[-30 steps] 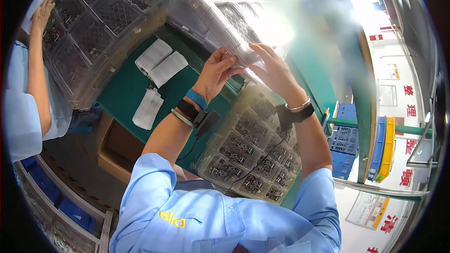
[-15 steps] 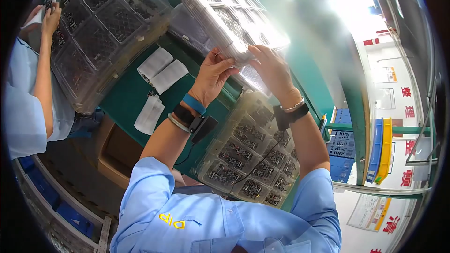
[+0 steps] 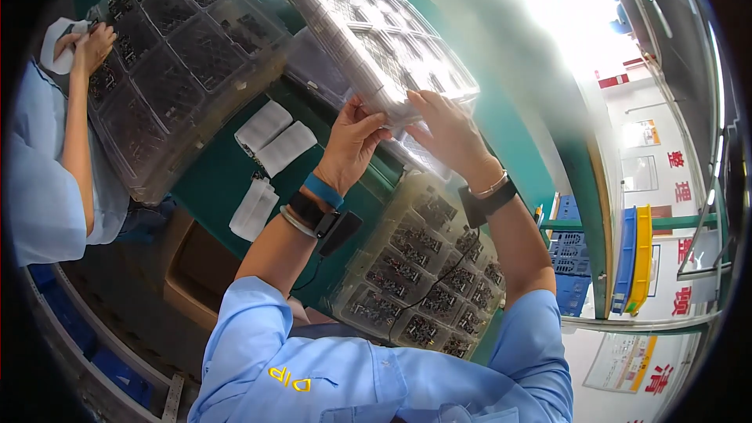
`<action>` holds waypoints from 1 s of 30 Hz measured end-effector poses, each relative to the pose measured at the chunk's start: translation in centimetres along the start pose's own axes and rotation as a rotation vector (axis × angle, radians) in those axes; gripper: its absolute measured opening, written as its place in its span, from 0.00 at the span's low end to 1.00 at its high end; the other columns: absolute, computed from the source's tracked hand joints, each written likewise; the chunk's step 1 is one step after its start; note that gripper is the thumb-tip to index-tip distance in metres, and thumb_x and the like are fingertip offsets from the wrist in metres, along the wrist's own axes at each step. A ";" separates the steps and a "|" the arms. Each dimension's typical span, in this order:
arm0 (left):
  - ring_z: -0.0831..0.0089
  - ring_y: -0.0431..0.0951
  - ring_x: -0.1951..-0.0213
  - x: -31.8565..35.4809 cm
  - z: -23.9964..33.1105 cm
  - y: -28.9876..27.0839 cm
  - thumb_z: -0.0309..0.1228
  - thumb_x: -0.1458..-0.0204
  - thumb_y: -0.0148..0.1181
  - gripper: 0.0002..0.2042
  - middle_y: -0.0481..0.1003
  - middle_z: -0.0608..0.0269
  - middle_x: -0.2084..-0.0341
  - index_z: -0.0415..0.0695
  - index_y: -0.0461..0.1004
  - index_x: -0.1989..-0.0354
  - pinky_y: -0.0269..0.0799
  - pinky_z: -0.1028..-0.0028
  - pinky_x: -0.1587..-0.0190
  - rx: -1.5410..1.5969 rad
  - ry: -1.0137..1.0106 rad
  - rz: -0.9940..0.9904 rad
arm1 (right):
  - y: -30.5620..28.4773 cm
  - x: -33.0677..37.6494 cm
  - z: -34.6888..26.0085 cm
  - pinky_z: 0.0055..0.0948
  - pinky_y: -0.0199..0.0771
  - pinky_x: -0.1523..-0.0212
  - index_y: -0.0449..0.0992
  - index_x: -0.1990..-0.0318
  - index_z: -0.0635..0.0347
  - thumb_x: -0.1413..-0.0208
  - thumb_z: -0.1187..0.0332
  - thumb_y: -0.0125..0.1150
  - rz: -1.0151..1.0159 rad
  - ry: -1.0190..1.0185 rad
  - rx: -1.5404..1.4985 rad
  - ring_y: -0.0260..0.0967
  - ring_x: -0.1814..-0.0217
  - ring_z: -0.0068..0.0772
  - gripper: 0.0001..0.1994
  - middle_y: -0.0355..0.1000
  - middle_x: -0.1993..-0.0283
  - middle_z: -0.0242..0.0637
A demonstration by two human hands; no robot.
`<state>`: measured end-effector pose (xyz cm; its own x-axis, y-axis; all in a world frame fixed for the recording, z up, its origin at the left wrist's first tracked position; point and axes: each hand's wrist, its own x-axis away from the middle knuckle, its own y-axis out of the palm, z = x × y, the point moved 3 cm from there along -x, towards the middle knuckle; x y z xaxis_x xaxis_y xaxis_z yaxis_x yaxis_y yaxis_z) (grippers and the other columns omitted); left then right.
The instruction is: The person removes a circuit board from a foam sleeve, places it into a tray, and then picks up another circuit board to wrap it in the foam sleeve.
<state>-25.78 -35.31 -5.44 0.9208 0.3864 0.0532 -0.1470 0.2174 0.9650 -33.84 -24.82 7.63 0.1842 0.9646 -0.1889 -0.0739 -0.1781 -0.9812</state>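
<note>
A tall stack of clear plastic compartment trays [image 3: 352, 47] leans over the far side of the green bench, its top bright with glare. My left hand [image 3: 354, 141] is closed at the stack's near corner, thumb and fingers bent together on the tray edges. On the same near edge, my right hand [image 3: 450, 131] has its fingers bent over the trays, partly hiding the corner. Just how many tray edges lie between the fingers cannot be seen. Nearer me, below the right wrist, lies a clear compartment tray [image 3: 356, 280] filled with small dark electronic parts.
White wrapped bundles [image 3: 283, 147] lie on the green bench [image 3: 205, 182] left of my left arm. Large trays of parts [image 3: 168, 102] stand at the left, where a co-worker's hands [image 3: 92, 47] hold something white. A cardboard box [image 3: 196, 266] sits below; blue and yellow bins [image 3: 638, 258] stand right.
My right hand's fingers have shifted slightly left along the tray edge. My left hand stays at the corner. The co-worker's hands and white item have moved, and the whole view has shifted a little.
</note>
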 end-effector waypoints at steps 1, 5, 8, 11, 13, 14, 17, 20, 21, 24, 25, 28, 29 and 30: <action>0.73 0.76 0.58 -0.1 0.0 0.0 0.18 0.48 0.59 0.20 0.73 0.63 0.58 0.44 0.63 0.48 0.78 0.75 0.64 0.000 0.001 -0.007 | 0.2 0.0 0.2 0.34 0.74 0.53 0.68 0.46 0.59 0.51 0.68 0.65 -0.008 0.000 0.020 0.71 0.52 0.40 0.23 0.69 0.50 0.37; 0.73 0.76 0.57 -0.2 0.5 0.3 0.19 0.48 0.59 0.21 0.73 0.63 0.57 0.44 0.63 0.46 0.76 0.76 0.63 -0.017 0.012 -0.030 | 0.8 -0.1 0.4 0.36 0.73 0.52 0.67 0.45 0.59 0.50 0.66 0.63 -0.028 -0.004 0.088 0.70 0.51 0.40 0.24 0.68 0.50 0.38; 0.74 0.75 0.57 0.2 0.8 0.7 0.19 0.47 0.59 0.21 0.73 0.63 0.56 0.44 0.62 0.45 0.75 0.77 0.62 -0.050 0.022 -0.044 | 1.3 -0.2 -0.2 0.35 0.73 0.52 0.67 0.45 0.60 0.51 0.66 0.63 -0.044 -0.004 0.139 0.70 0.50 0.39 0.25 0.67 0.50 0.38; 0.75 0.75 0.55 0.4 0.7 1.1 0.20 0.48 0.59 0.22 0.72 0.64 0.55 0.45 0.61 0.45 0.74 0.77 0.59 -0.119 0.016 -0.006 | 2.0 -0.3 -0.6 0.34 0.74 0.52 0.67 0.46 0.61 0.52 0.67 0.61 0.021 0.028 0.262 0.69 0.49 0.38 0.24 0.67 0.50 0.39; 0.75 0.74 0.54 0.4 0.5 1.2 0.20 0.47 0.59 0.22 0.72 0.64 0.54 0.44 0.60 0.45 0.74 0.76 0.57 -0.131 0.021 -0.012 | 2.2 -0.3 -0.7 0.34 0.74 0.53 0.67 0.47 0.61 0.53 0.67 0.61 0.035 0.028 0.281 0.69 0.49 0.37 0.23 0.67 0.50 0.39; 0.74 0.74 0.54 0.4 0.4 1.1 0.20 0.46 0.58 0.22 0.71 0.64 0.54 0.44 0.60 0.45 0.74 0.75 0.55 -0.143 0.024 -0.015 | 2.2 -0.4 -0.8 0.35 0.74 0.53 0.67 0.48 0.61 0.53 0.68 0.61 0.046 0.029 0.297 0.69 0.48 0.37 0.23 0.67 0.50 0.39; 0.74 0.73 0.52 0.3 0.3 0.6 0.21 0.46 0.58 0.21 0.71 0.64 0.53 0.43 0.60 0.44 0.73 0.73 0.51 -0.166 0.037 -0.024 | 2.3 -0.5 -1.0 0.35 0.74 0.54 0.68 0.49 0.60 0.54 0.68 0.60 0.069 0.029 0.302 0.69 0.48 0.37 0.22 0.68 0.50 0.38; 0.73 0.73 0.50 0.1 0.1 0.2 0.21 0.46 0.58 0.22 0.71 0.64 0.52 0.43 0.59 0.44 0.73 0.71 0.49 -0.188 0.055 -0.037 | 2.2 -0.6 -1.1 0.36 0.74 0.54 0.68 0.50 0.59 0.54 0.69 0.60 0.093 0.030 0.279 0.69 0.47 0.38 0.21 0.69 0.50 0.37; 0.73 0.73 0.51 0.0 0.1 0.1 0.21 0.46 0.58 0.22 0.71 0.64 0.52 0.43 0.59 0.44 0.72 0.71 0.49 -0.177 0.071 -0.057 | 2.0 -0.7 -1.2 0.36 0.74 0.54 0.68 0.50 0.59 0.54 0.68 0.60 0.084 0.029 0.274 0.69 0.47 0.38 0.21 0.69 0.50 0.37; 0.73 0.73 0.52 -0.1 -0.2 -0.8 0.21 0.47 0.58 0.23 0.71 0.63 0.52 0.44 0.59 0.44 0.70 0.71 0.49 -0.159 0.105 -0.093 | 1.3 -1.4 -1.0 0.36 0.73 0.54 0.68 0.51 0.59 0.55 0.68 0.61 0.070 0.025 0.258 0.69 0.46 0.38 0.21 0.70 0.49 0.36; 0.73 0.72 0.51 0.2 -0.8 -1.9 0.21 0.46 0.57 0.22 0.70 0.62 0.51 0.44 0.58 0.44 0.70 0.71 0.49 -0.155 0.070 -0.049 | 0.7 -2.1 -0.3 0.36 0.73 0.54 0.69 0.51 0.59 0.55 0.68 0.61 0.096 0.061 0.257 0.69 0.47 0.38 0.21 0.70 0.51 0.35; 0.71 0.72 0.50 0.7 -1.6 -3.3 0.22 0.46 0.57 0.22 0.69 0.61 0.50 0.43 0.58 0.44 0.69 0.70 0.48 -0.142 -0.011 0.027 | -0.1 -2.8 0.5 0.36 0.73 0.55 0.69 0.52 0.58 0.55 0.68 0.60 0.145 0.144 0.268 0.70 0.49 0.38 0.20 0.70 0.53 0.34; 0.71 0.72 0.50 0.9 -1.4 -2.9 0.23 0.46 0.58 0.22 0.69 0.61 0.50 0.43 0.57 0.44 0.70 0.69 0.48 -0.146 0.004 0.025 | 0.3 -2.6 0.0 0.36 0.73 0.56 0.70 0.53 0.58 0.55 0.68 0.60 0.114 0.120 0.286 0.70 0.51 0.38 0.19 0.70 0.55 0.35; 0.71 0.71 0.50 1.2 -1.2 -2.6 0.25 0.46 0.58 0.23 0.68 0.60 0.50 0.42 0.57 0.44 0.71 0.68 0.49 -0.151 0.019 0.024 | 0.9 -2.3 -0.5 0.36 0.73 0.56 0.70 0.54 0.57 0.55 0.68 0.60 0.084 0.096 0.303 0.69 0.52 0.39 0.18 0.70 0.56 0.35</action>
<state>-24.76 -34.37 -8.19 0.9096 0.4096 0.0693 -0.2225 0.3395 0.9139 -33.84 -27.31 7.19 0.2555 0.9237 -0.2854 -0.3781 -0.1762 -0.9088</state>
